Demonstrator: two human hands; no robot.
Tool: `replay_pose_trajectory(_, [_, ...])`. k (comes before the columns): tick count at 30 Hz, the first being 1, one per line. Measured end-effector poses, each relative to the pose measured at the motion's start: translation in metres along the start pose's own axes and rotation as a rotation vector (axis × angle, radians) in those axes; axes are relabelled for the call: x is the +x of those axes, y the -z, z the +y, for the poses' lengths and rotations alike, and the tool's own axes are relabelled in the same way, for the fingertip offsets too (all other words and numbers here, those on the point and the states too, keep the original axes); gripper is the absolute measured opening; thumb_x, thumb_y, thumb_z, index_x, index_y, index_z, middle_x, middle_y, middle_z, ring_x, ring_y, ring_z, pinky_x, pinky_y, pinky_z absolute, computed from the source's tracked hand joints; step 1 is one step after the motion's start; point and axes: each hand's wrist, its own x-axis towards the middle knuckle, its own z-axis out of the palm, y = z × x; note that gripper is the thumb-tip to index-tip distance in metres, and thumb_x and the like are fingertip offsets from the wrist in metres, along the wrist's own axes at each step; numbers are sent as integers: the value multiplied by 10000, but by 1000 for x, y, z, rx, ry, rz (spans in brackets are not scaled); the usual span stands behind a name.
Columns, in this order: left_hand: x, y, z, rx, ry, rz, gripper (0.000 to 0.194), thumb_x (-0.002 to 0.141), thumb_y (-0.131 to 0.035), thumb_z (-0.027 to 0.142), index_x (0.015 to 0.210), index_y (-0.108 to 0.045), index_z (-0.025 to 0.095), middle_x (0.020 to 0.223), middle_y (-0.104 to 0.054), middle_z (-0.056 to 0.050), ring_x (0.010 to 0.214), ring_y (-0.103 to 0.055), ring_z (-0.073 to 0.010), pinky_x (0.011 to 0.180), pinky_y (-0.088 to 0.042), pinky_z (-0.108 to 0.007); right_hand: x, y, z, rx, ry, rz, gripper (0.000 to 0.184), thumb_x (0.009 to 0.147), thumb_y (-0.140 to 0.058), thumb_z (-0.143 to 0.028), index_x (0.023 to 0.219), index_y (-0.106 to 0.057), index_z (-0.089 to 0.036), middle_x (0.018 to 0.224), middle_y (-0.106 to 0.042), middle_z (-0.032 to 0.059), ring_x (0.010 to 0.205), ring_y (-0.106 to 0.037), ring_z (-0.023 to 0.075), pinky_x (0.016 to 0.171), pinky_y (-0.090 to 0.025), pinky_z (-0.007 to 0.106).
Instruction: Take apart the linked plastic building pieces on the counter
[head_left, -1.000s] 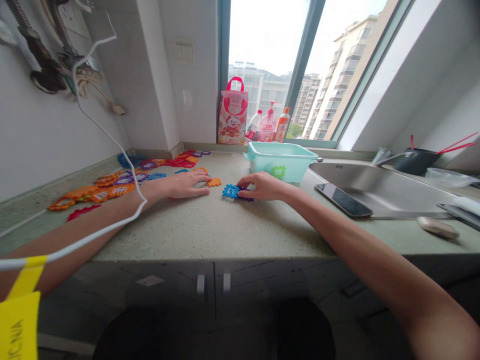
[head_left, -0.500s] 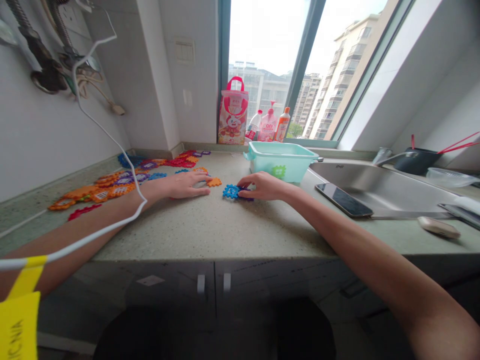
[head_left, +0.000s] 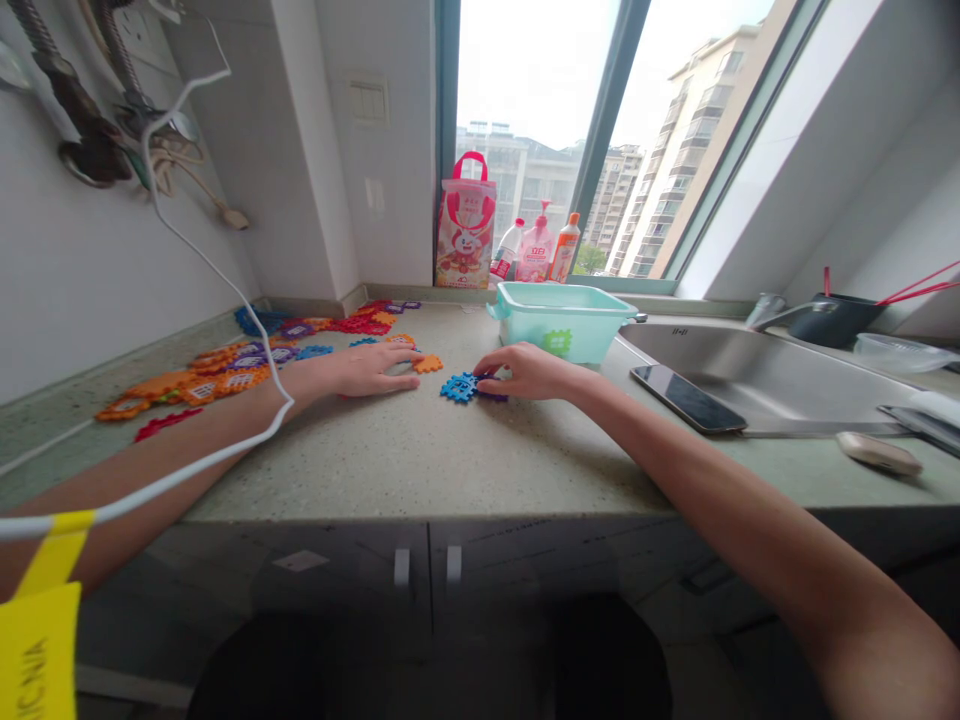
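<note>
My left hand lies flat on the counter with its fingers stretched out. Its fingertips are beside an orange toothed plastic piece. To the right, my right hand has thumb and fingers closed on a dark purple toothed piece, mostly covered by the fingers. Against that piece, on its left, sits a blue toothed piece with a cut-out pattern; whether the two are interlocked I cannot tell. Behind my left arm spreads a pile of orange, red, purple and blue toothed pieces.
A mint-green plastic basin with a light green piece on its front stands behind my right hand. Right of it are a phone and a steel sink. A white cable crosses above my left forearm. Bottles stand by the window.
The blue piece has shifted slightly left and turned a little beside my right fingers. My left hand has stayed where it was.
</note>
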Motion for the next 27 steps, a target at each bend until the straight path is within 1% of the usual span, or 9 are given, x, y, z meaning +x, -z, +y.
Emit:
replay_pose_trajectory(6, [0,0,0,4,6,-4,933,1059,-378,814,1724,-460,164,1815,-363,-155,1671,-344,-308,1371,-239,-423,0,-1,1,9,1,3,304,1027,-703,-407,1211,-855,-219,1129,-866,76,961,-779,216,847,-524,319])
replay_pose_trajectory(13, [-2,5,5,24,16,-18,919,1067,-369,793,1729,-450,160,1817,-361,-147,1660,-361,-307,1362,-248,-406,1,-1,1,-1,0,-6,326,1040,-691,-411,1225,-847,-192,1154,-865,89,973,-775,220,859,-526,327])
replay_pose_trajectory(16, [-3,5,6,25,16,-16,922,1064,-369,794,1727,-455,159,1815,-366,-145,1659,-362,-304,1361,-252,-406,1,0,1,4,0,-12,312,1038,-694,-403,1218,-849,-200,1159,-864,87,971,-775,220,855,-526,329])
replay_pose_trajectory(23, [-3,5,4,17,31,-20,937,1056,-385,794,1734,-444,151,1819,-353,-154,1673,-337,-310,1367,-239,-420,0,0,1,11,-2,-20,312,1039,-697,-404,1228,-846,-204,1163,-863,88,983,-775,219,857,-525,323])
replay_pose_trajectory(27, [-2,4,3,18,31,-21,946,1050,-377,817,1733,-449,167,1817,-361,-147,1664,-354,-316,1362,-252,-422,0,1,1,8,5,-24,315,1041,-694,-402,1231,-843,-200,1171,-861,90,998,-777,216,865,-524,316])
